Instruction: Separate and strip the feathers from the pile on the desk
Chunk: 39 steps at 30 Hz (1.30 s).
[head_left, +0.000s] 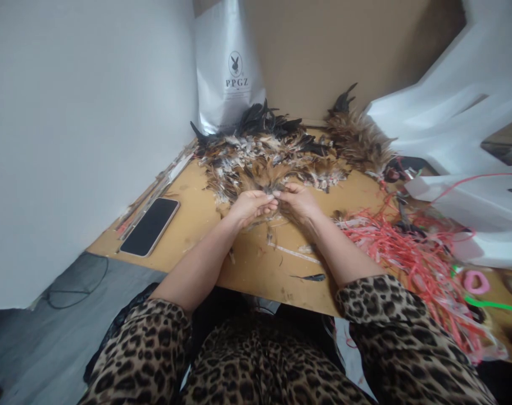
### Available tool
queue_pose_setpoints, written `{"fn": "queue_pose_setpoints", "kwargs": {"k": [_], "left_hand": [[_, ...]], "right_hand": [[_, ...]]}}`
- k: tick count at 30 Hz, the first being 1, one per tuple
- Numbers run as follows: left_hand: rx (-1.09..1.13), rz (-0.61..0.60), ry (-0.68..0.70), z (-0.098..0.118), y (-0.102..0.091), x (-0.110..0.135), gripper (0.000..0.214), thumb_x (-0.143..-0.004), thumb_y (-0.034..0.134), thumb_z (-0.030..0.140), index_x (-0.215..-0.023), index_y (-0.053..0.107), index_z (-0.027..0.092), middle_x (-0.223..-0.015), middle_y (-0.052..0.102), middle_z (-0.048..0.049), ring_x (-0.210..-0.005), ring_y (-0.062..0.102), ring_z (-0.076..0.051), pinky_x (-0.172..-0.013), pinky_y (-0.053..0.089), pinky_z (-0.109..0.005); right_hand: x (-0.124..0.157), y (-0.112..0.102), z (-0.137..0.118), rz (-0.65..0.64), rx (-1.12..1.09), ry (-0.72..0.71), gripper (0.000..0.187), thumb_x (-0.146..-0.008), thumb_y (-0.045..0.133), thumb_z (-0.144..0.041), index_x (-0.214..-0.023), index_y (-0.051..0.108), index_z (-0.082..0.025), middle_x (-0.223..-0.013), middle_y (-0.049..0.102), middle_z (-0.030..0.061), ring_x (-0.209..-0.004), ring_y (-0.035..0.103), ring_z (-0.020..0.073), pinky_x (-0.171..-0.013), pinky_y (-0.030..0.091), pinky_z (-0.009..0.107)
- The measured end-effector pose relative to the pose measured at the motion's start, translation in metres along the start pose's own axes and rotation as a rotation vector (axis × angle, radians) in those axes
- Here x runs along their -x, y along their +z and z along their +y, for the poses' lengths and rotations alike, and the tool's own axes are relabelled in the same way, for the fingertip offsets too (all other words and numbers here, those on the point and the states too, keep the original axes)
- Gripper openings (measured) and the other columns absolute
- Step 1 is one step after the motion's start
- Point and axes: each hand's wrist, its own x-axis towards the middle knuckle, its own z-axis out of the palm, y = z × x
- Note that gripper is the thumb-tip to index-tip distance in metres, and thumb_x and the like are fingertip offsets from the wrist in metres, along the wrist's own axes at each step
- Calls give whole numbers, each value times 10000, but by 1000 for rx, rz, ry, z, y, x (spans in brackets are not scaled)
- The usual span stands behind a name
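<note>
Both my hands meet over the middle of the table, fingertips pinched together at the base of a small bunch of brown feathers (266,174). My left hand (252,207) is closed on the quill ends from the left, and my right hand (298,199) pinches them from the right. The feather tips fan out away from me. Just beyond lies a wide heap of brown, black and white feathers (239,152), which partly merges with the bunch I hold. On the table (256,270) below my hands are thin white strips and one loose dark feather (313,277).
A black-screened phone (150,226) lies at the left. Behind the heap stands a white printed bag (230,73). More brown feathers (359,138) are piled back right. Red and white plastic strips (411,253), a pink ring (476,282) and white foam pieces (441,112) occupy the right side.
</note>
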Motion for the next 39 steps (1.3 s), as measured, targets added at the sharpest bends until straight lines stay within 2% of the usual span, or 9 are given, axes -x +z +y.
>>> {"fn": "queue_pose_setpoints", "kwargs": {"k": [5, 8, 14, 19, 24, 33, 39], "left_hand": [[-254, 91, 139, 2, 2, -1, 109, -725, 609, 164, -653, 630, 85, -547, 617, -42, -468, 545, -65, -500, 422, -177], [-303, 108, 164, 2, 4, -1, 112, -720, 615, 187, -690, 642, 82, -573, 631, -55, -487, 567, -88, -493, 426, -192], [-166, 81, 126, -1, 4, -1, 155, -708, 643, 233, -699, 626, 80, -669, 658, -71, -522, 580, -73, -487, 420, -166], [2, 100, 66, 1, 0, -2, 154, -705, 654, 215, -667, 598, 76, -594, 608, -25, -460, 521, -27, -448, 386, -125], [144, -1, -4, 4, -5, -2, 96, -713, 637, 143, -674, 585, 73, -579, 576, -1, -431, 496, -7, -407, 368, -98], [172, -172, -141, 4, -12, -1, 51, -711, 625, 107, -711, 592, 69, -596, 578, -5, -423, 502, -13, -391, 372, -91], [267, -241, -270, 7, -15, -1, 22, -724, 603, 87, -739, 588, 79, -557, 539, 8, -393, 438, 1, -360, 309, -81]], "right_hand": [[-3, -1, 4, 28, 13, -21, 322, -470, 795, -324, -573, 529, -176, -483, 528, -42, -470, 493, 95, -472, 366, 234], [-5, -3, 7, 53, 12, -25, 308, -491, 787, -315, -561, 524, -170, -462, 516, -50, -428, 454, 73, -448, 331, 215], [-4, 0, 6, 42, -20, -5, 350, -506, 774, -358, -520, 479, -170, -416, 477, -55, -384, 400, 58, -406, 283, 203], [-1, 4, -2, 72, -91, 15, 307, -478, 786, -329, -635, 577, -167, -458, 516, -53, -388, 394, 48, -399, 273, 195], [1, 2, -8, 17, -55, -32, 297, -498, 779, -309, -703, 609, -177, -489, 533, -54, -420, 419, 55, -425, 308, 199], [6, 1, -10, -133, 36, -37, 267, -529, 768, -296, -663, 572, -174, -573, 589, -30, -514, 523, 91, -532, 398, 232], [10, 1, -18, -176, 100, -78, 254, -539, 759, -300, -640, 564, -172, -543, 558, -48, -468, 462, 64, -494, 346, 213]]}}
